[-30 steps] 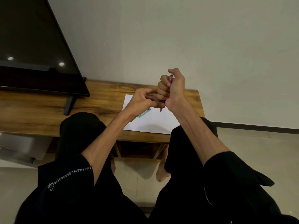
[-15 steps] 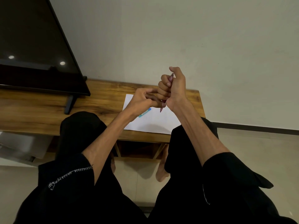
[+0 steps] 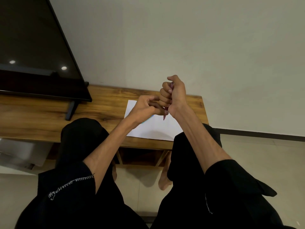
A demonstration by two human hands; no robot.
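Pen (image 3: 164, 116) upright in my right hand (image 3: 175, 95), left hand (image 3: 145, 108) at its lower end

My right fist is curled tight round the reddish pen, whose tip pokes out below it. My left thumb and finger pinch the barrel just under that fist. To work this end well, I judge I should hold the fist firm, turn only with the left, and stay over the paper (image 3: 155, 130) beneath both hands.

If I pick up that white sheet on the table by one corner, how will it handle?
The sheet looks thin and flat, so it would likely droop and feel very light. On the smooth wooden table it would probably slide when pushed. A small blue thing seems to lie on it and might slip off.
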